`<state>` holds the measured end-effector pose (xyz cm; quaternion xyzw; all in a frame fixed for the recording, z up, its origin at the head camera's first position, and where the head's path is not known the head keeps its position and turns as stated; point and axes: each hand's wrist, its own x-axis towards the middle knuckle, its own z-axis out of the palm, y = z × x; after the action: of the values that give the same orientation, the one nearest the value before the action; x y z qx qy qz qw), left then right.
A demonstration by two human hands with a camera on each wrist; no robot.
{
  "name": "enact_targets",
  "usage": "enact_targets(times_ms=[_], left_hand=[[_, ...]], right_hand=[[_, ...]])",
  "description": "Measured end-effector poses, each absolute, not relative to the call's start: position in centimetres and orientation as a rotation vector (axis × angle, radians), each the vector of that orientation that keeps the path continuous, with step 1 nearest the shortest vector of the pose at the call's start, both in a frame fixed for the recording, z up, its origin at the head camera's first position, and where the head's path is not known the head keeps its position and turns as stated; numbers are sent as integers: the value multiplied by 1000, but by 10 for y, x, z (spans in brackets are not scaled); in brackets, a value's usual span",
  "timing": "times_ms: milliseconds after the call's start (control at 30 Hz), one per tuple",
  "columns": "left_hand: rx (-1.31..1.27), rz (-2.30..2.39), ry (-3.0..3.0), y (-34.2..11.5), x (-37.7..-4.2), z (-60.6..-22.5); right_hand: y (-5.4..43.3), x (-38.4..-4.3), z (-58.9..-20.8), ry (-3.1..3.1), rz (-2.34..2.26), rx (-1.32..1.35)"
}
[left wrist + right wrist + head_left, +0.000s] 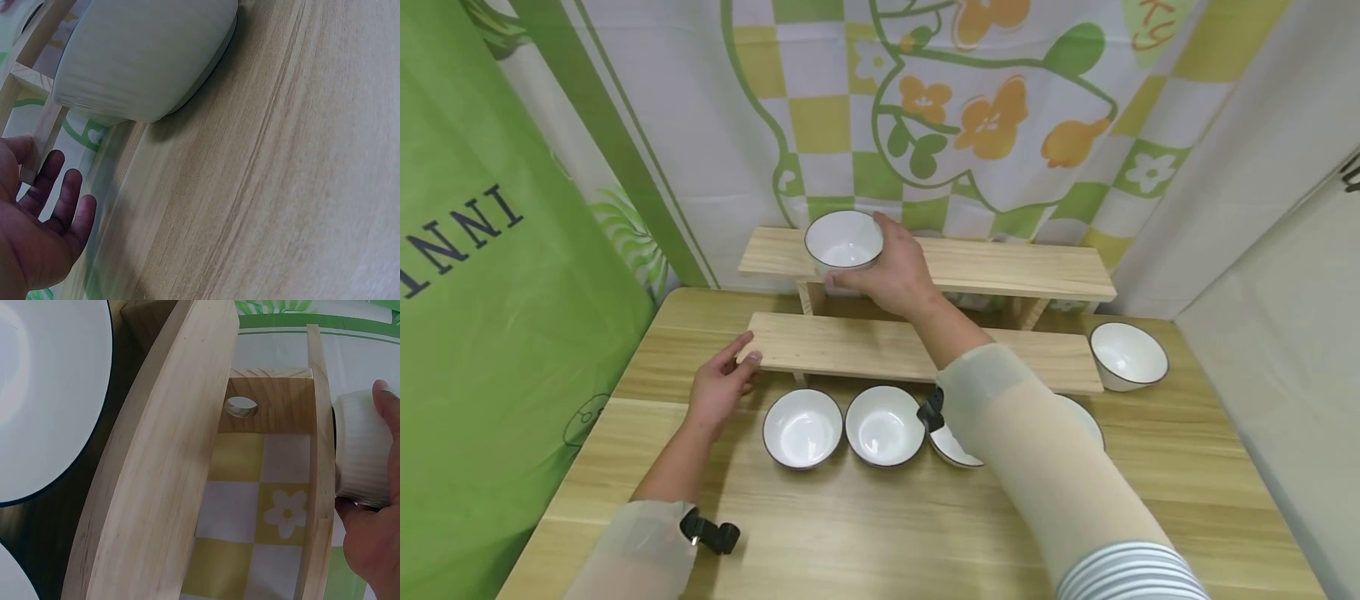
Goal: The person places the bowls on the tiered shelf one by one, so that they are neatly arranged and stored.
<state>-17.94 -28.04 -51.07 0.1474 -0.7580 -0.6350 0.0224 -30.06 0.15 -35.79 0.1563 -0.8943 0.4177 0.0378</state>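
Observation:
My right hand (pixel 895 267) grips a white bowl (pixel 844 237) with a dark rim, thumb at its near side and fingers round its right. The bowl sits at the upper board (pixel 1000 265) of a two-step wooden rack, toward the left end; in the right wrist view its ribbed wall (pixel 362 450) shows right at that board. At the lower board (pixel 850 343), my left hand (pixel 718 387) pinches the left end between thumb and fingers. The left wrist view shows this hand (pixel 44 219) with the board's edge (pixel 44 137) between thumb and forefinger, the other fingers spread.
Several matching bowls stand in a row before the rack, among them a left one (pixel 803 428) and its neighbour (pixel 885 426); my right sleeve partly covers others. Another bowl (pixel 1128 356) stands right of the rack. A patterned curtain (pixel 820 125) hangs behind the wooden table (pixel 850 533).

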Motion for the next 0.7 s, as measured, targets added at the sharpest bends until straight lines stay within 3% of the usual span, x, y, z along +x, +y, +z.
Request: enact_targets(times_ms=[700], left_hand=[[466, -1979, -2324, -280, -179, -512]], right_hand=[[-15, -305, -357, -2786, 1344, 492]])
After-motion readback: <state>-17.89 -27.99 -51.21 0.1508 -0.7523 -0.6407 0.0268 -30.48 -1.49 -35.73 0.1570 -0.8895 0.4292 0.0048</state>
